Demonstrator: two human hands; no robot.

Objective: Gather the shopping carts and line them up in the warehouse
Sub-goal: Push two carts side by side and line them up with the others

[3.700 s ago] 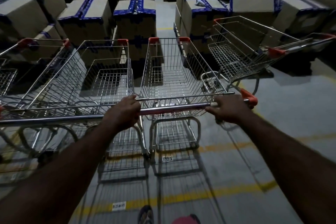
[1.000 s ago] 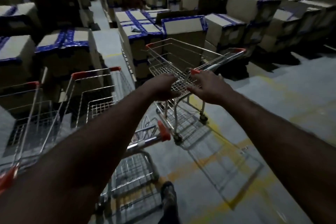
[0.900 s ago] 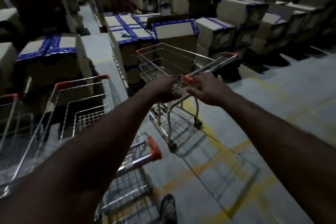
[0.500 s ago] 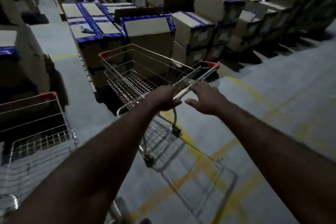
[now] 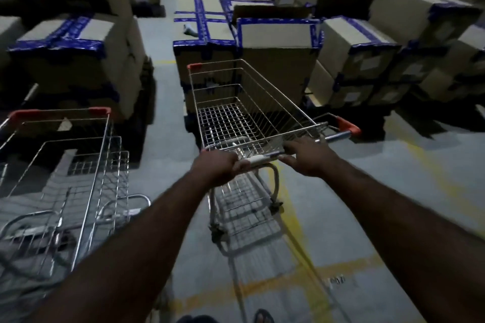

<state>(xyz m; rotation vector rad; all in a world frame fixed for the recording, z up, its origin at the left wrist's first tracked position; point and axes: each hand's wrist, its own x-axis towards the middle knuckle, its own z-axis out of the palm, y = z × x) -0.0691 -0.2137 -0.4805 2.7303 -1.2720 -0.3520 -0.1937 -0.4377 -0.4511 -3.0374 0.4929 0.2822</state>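
Observation:
A wire shopping cart (image 5: pixel 236 118) with orange corner caps stands in front of me, its basket pointing away toward the boxes. My left hand (image 5: pixel 217 165) grips the left end of its handle bar (image 5: pixel 262 158). My right hand (image 5: pixel 309 157) holds the same bar further right, fingers curled over it. An orange end cap (image 5: pixel 347 126) shows at the bar's right end. A second cart (image 5: pixel 65 165) stands to the left, apart from the one I hold.
Stacks of cardboard boxes with blue tape (image 5: pixel 278 42) stand right behind the held cart; another stack (image 5: pixel 78 47) is behind the left cart. An aisle (image 5: pixel 160 42) runs between them. Yellow floor lines (image 5: pixel 288 212) cross under the cart. Open floor lies to the right.
The cart has swung round from angled right to nearly straight ahead of me. My right hand, open beside the bar half a second ago, now holds it. The left cart has come into view.

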